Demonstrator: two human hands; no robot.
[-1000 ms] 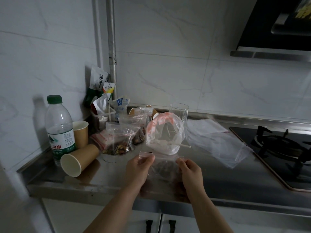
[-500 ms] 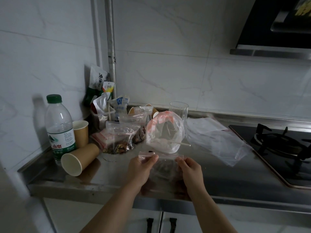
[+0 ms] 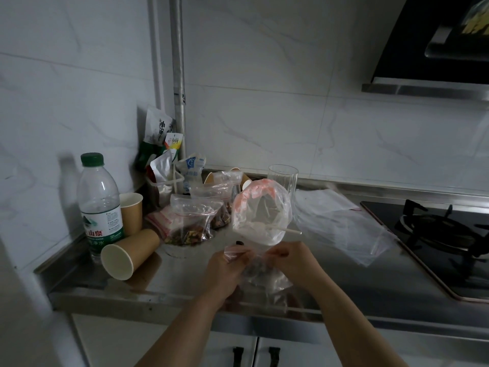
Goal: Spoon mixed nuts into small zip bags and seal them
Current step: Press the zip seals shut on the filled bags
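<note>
Clear, crinkled plastic is what both hands are busy with: the left hand [image 3: 225, 268] and the right hand [image 3: 292, 263] each pinch the top edge of a small clear zip bag with dark nuts in it [image 3: 260, 274], fingers curled in over the strip and thumbs set against them, the two sets of fingertips drawn close together near the middle of the opening. The bag hangs between them just above the front of the steel tabletop [image 3: 344, 282], its filled bottom sagging toward the edge. Both forearms reach up and forward from the lower frame and converge on the bag, wrists roughly level. By the look of it, this is the sealing step: the bag is filled and its mouth is being pressed shut. Whether the strip has caught along its whole width cannot be told, since the fingers cover it. The next move likely calls for running the pinch outward to each corner, then laying the bag aside. Just behind the hands stands a larger clear bag with a pink rim [image 3: 260, 213], a pale stick-like handle [image 3: 287, 230] poking from it, perhaps the spoon. To its left sits another clear bag of mixed nuts with a red-lined zip [image 3: 190, 221], and farther left a tipped brown paper cup [image 3: 127, 254] beside a green-capped water bottle [image 3: 99, 205]. Flat empty clear zip bags [image 3: 341, 223] lie toward the black gas hob [image 3: 444, 239] on the right.
</note>
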